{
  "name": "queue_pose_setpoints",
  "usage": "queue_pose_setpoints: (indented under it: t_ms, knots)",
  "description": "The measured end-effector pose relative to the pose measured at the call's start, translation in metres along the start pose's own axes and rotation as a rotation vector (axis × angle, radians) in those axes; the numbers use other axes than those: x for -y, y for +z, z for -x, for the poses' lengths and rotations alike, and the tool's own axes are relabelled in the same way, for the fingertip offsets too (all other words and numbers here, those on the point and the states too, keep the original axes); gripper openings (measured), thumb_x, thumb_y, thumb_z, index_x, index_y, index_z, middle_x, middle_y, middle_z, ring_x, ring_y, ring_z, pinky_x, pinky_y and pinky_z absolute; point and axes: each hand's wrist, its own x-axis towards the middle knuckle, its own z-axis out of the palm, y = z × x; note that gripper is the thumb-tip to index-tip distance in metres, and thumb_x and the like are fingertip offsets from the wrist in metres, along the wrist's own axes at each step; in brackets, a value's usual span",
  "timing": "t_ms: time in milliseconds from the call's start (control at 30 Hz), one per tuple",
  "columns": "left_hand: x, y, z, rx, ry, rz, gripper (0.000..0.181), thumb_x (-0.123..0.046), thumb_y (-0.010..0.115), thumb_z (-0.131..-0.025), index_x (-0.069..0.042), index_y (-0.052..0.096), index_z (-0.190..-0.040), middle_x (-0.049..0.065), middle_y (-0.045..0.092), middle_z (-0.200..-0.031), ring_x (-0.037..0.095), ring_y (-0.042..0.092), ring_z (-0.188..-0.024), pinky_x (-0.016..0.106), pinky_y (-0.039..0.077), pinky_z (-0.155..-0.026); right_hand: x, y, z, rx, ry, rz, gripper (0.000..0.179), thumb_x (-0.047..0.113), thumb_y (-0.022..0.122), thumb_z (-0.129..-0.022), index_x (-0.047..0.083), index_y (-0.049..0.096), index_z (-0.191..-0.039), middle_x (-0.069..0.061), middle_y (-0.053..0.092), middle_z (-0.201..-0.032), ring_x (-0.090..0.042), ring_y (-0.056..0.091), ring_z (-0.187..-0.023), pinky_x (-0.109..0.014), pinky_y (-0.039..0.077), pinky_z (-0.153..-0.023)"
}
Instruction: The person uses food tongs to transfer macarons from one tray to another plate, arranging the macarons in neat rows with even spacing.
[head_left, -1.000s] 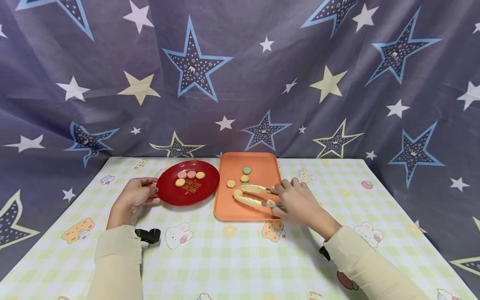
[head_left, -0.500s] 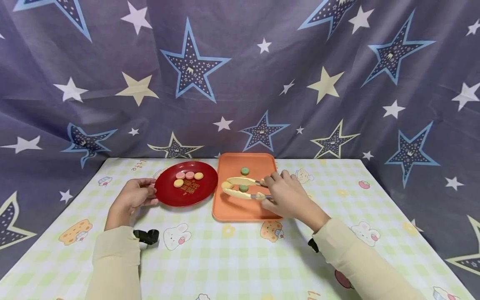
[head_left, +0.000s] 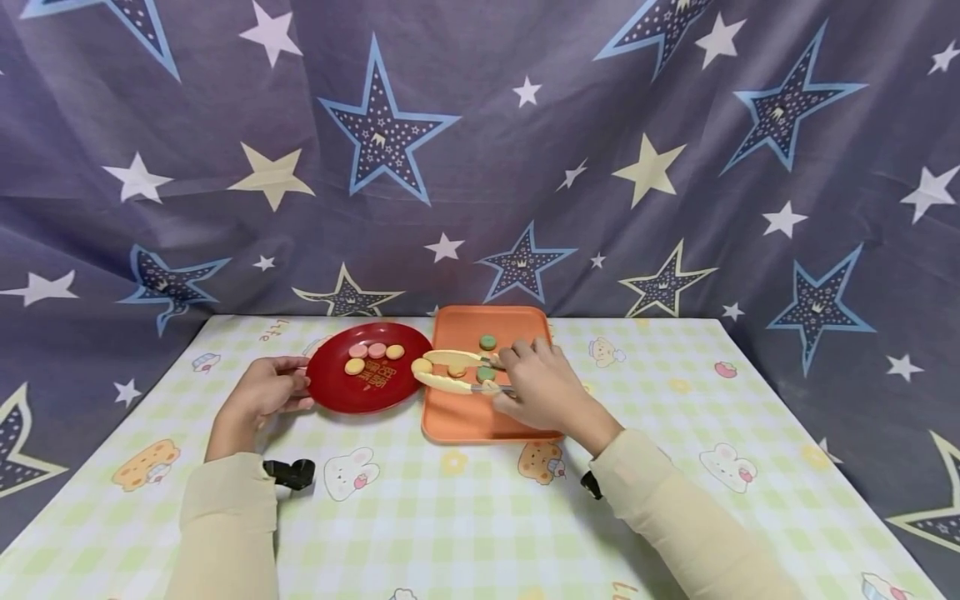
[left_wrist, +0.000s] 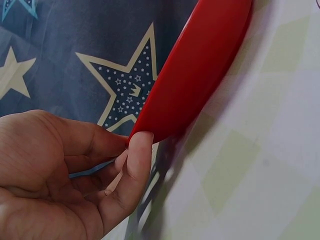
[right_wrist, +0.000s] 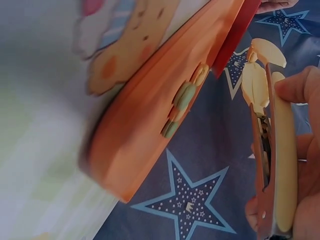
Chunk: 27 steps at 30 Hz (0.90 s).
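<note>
A yellow cookie (head_left: 422,366) sits between the tips of the tongs (head_left: 450,385), by the right rim of the red plate (head_left: 337,388) and the left edge of the orange tray (head_left: 465,425); probably light and crumbly, best pinched gently. The right grip (head_left: 542,387) clasps the tongs; the left grip (head_left: 266,390) pinches the plate's left rim.

Soft shadows on the bright tablecloth (head_left: 420,525), dimmer wrist views
</note>
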Motion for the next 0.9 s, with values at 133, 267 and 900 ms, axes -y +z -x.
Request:
queue_pose_setpoints:
  t_ms: [133, 267, 900]
  knots:
    - [0.000, 0.000, 0.000, 0.003, 0.004, -0.007, 0.050, 0.002, 0.048, -0.104, 0.010, 0.035, -0.151, 0.021, 0.058, -0.119, 0.017, 0.067, -0.084, 0.037, 0.064, -0.081, 0.006, 0.000, -0.008, 0.013, -0.004, -0.003, 0.036, 0.031, 0.061, -0.086, 0.008, 0.066, -0.113, -0.007, 0.061, -0.103, -0.023, 0.040, -0.076, -0.033, 0.034, -0.065]
    - [0.001, 0.000, -0.001, 0.003, 0.006, -0.007, 0.050, 0.002, 0.048, -0.104, 0.010, 0.035, -0.151, 0.021, 0.059, -0.118, 0.017, 0.067, -0.084, 0.037, 0.064, -0.080, 0.015, -0.002, -0.018, 0.027, -0.008, 0.004, 0.042, 0.033, 0.062, -0.086, 0.007, 0.065, -0.119, -0.007, 0.062, -0.107, -0.023, 0.042, -0.079, -0.032, 0.036, -0.066]
    - [-0.001, 0.001, 0.000, 0.005, -0.002, -0.005, 0.050, 0.001, 0.048, -0.104, 0.008, 0.035, -0.152, 0.026, 0.053, -0.130, 0.018, 0.067, -0.086, 0.036, 0.063, -0.081, 0.049, 0.017, -0.062, 0.099, -0.058, 0.098, 0.028, 0.038, 0.060, -0.089, 0.012, 0.059, -0.101, -0.001, 0.050, -0.093, -0.022, 0.039, -0.077, -0.033, 0.027, -0.063]
